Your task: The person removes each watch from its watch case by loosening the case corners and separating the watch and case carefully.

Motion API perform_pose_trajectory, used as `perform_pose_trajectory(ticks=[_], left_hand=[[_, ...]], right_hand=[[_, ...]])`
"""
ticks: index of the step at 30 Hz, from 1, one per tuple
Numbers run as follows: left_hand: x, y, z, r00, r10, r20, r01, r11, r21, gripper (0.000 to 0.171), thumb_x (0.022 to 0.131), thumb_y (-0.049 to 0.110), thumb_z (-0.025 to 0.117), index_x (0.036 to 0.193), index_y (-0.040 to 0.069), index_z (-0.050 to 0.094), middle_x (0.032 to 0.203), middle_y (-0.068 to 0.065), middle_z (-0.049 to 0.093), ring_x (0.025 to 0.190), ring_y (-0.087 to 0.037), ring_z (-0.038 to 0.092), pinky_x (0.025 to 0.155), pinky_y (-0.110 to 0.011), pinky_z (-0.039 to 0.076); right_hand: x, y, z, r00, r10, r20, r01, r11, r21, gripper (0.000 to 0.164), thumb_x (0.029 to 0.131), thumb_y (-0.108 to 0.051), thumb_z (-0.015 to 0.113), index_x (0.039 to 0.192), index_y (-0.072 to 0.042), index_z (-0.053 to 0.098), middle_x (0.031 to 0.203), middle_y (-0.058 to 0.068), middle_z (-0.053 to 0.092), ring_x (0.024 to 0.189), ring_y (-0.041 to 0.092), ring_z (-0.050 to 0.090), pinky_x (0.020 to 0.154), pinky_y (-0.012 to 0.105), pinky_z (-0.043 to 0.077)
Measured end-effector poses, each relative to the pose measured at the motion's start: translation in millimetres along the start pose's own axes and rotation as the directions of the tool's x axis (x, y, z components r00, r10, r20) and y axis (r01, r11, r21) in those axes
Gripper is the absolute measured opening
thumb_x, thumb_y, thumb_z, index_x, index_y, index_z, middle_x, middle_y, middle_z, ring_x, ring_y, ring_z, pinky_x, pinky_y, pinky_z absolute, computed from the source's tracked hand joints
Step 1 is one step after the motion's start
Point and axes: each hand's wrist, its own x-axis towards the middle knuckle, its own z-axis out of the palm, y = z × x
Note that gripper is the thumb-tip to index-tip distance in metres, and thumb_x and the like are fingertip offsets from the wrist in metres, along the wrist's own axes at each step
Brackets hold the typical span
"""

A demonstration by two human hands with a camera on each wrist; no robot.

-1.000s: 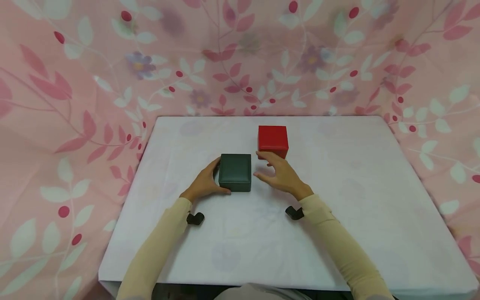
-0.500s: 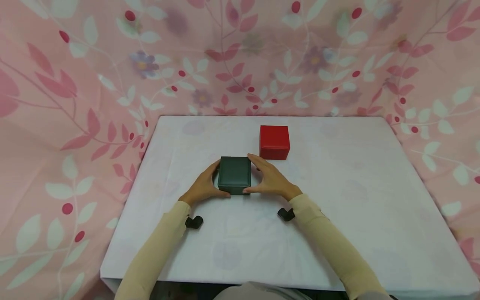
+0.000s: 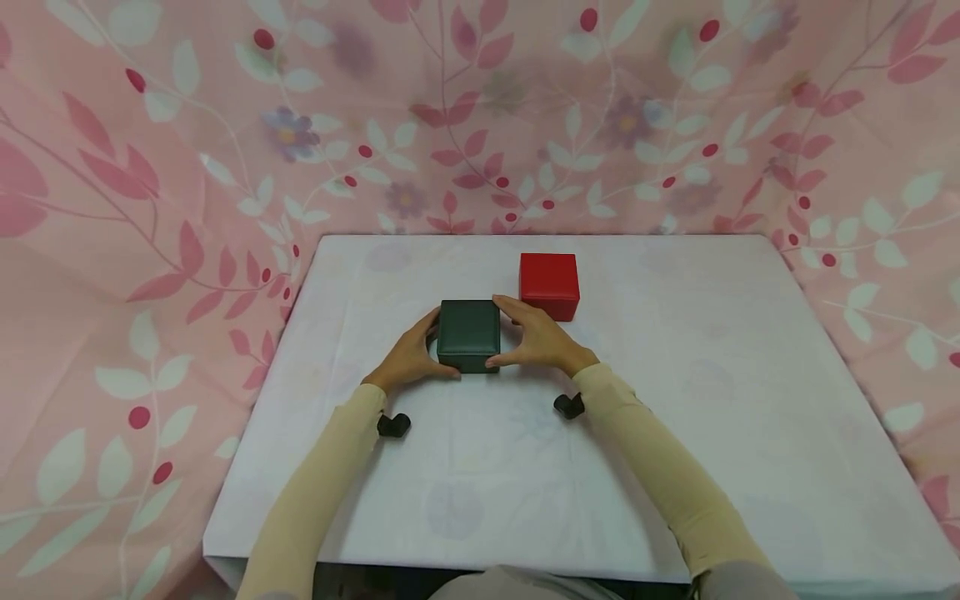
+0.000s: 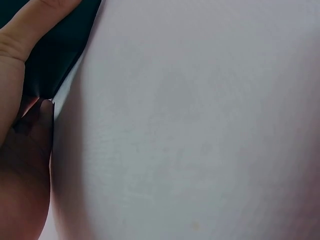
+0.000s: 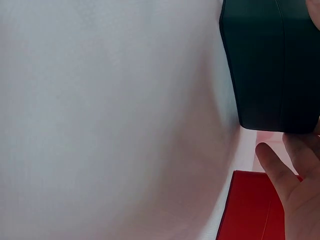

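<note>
A dark green box (image 3: 468, 327) with a smooth lid is held between both hands near the middle of the table. My left hand (image 3: 405, 354) grips its left side, thumb along the near face. From the right, my right hand (image 3: 542, 337) holds it with the thumb at the near right corner and fingers toward the far one. The left wrist view catches the thumb over the green box (image 4: 60, 62). In the right wrist view, fingers touch an end of the green box (image 5: 270, 65). Whether its base rests on the cloth I cannot tell.
A red box (image 3: 549, 279) stands behind the right hand, close to its fingers. White cloth covers the table (image 3: 450, 475). A pink floral curtain (image 3: 480, 117) hangs behind and at both sides.
My right hand has come left from beside the green box and taken hold of it. Since half a second ago, the box and both hands have shifted slightly upward in the head view.
</note>
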Motion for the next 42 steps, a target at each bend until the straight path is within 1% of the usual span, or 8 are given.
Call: perform_pose_trajectory(ticks=[4, 8, 17, 25, 29, 31, 38, 42], left_hand=[[-0.1, 0.8, 0.3, 1.0, 0.001, -0.002, -0.001, 1.0, -0.019, 0.13, 0.053, 0.043, 0.096, 0.156, 0.027, 0.017, 0.151, 0.002, 0.038, 0.136, -0.018, 0.041, 0.11, -0.044, 0.034], [0.7, -0.1, 0.6, 1.0, 0.006, -0.003, -0.007, 1.0, -0.017, 0.13, 0.053, 0.044, 0.095, 0.156, 0.029, 0.017, 0.151, 0.002, 0.038, 0.135, -0.017, 0.041, 0.11, -0.043, 0.035], [3.1, -1.7, 1.9, 1.0, 0.018, -0.005, -0.018, 1.0, -0.003, 0.13, 0.053, 0.045, 0.095, 0.156, 0.029, 0.017, 0.151, 0.002, 0.038, 0.135, -0.017, 0.041, 0.109, -0.044, 0.035], [1.7, -6.1, 1.9, 1.0, 0.02, 0.001, -0.02, 1.0, -0.004, 0.131, 0.052, 0.045, 0.096, 0.156, 0.034, 0.015, 0.151, 0.002, 0.039, 0.135, -0.017, 0.041, 0.11, -0.045, 0.034], [0.7, -9.3, 1.7, 1.0, 0.018, -0.003, -0.018, 1.0, 0.018, 0.133, 0.051, 0.048, 0.095, 0.155, 0.037, 0.013, 0.152, 0.001, 0.038, 0.135, -0.018, 0.042, 0.111, -0.046, 0.032], [0.4, -10.5, 1.8, 1.0, 0.019, -0.002, -0.019, 1.0, 0.017, 0.133, 0.051, 0.049, 0.095, 0.155, 0.038, 0.013, 0.152, 0.002, 0.038, 0.135, -0.018, 0.041, 0.111, -0.046, 0.032], [-0.1, -8.5, 1.0, 1.0, 0.022, 0.009, -0.022, 1.0, -0.002, 0.13, 0.052, 0.044, 0.096, 0.153, 0.043, 0.013, 0.152, 0.007, 0.036, 0.136, -0.014, 0.039, 0.112, -0.043, 0.031], [0.7, -6.7, 0.1, 1.0, 0.027, 0.012, -0.027, 1.0, -0.003, 0.13, 0.053, 0.043, 0.096, 0.152, 0.045, 0.012, 0.152, 0.011, 0.035, 0.136, -0.01, 0.038, 0.113, -0.04, 0.03]], right_hand=[[0, 1, 1, 1.0, -0.001, -0.011, 0.001, 1.0, 0.012, 0.115, 0.064, -0.071, 0.076, 0.154, -0.017, 0.03, 0.155, 0.0, 0.034, 0.133, 0.022, 0.045, 0.101, 0.039, 0.045], [-1, 0, 1, 1.0, -0.003, -0.018, 0.003, 1.0, 0.013, 0.114, 0.065, -0.07, 0.076, 0.154, -0.015, 0.03, 0.155, 0.001, 0.034, 0.13, 0.025, 0.048, 0.1, 0.04, 0.046], [-2, 0, -1, 1.0, 0.001, -0.021, -0.002, 0.999, -0.042, 0.112, 0.067, -0.072, 0.072, 0.155, -0.018, 0.029, 0.156, 0.0, 0.032, 0.133, 0.021, 0.045, 0.105, 0.043, 0.04], [0, -1, -2, 0.999, -0.018, -0.031, 0.019, 1.0, 0.016, 0.11, 0.065, -0.068, 0.078, 0.151, -0.012, 0.037, 0.152, 0.004, 0.04, 0.124, 0.029, 0.054, 0.103, 0.043, 0.043], [5, -1, -4, 0.999, -0.028, -0.039, 0.029, 1.0, 0.011, 0.109, 0.064, -0.069, 0.077, 0.148, -0.009, 0.042, 0.148, 0.005, 0.045, 0.125, 0.027, 0.054, 0.103, 0.044, 0.043], [6, 0, -4, 0.999, -0.015, -0.041, 0.015, 1.0, 0.016, 0.109, 0.064, -0.07, 0.077, 0.147, -0.009, 0.044, 0.147, 0.003, 0.046, 0.126, 0.024, 0.053, 0.103, 0.043, 0.043], [11, 0, -9, 0.998, 0.056, -0.021, -0.053, 0.989, 0.139, 0.103, 0.064, -0.065, 0.08, 0.147, -0.014, 0.046, 0.144, -0.001, 0.05, 0.127, 0.02, 0.052, 0.101, 0.039, 0.045], [14, -2, -14, 0.993, 0.116, 0.013, -0.116, 0.966, 0.231, 0.104, 0.062, -0.067, 0.081, 0.146, -0.018, 0.047, 0.143, -0.002, 0.051, 0.128, 0.023, 0.051, 0.101, 0.041, 0.045]])
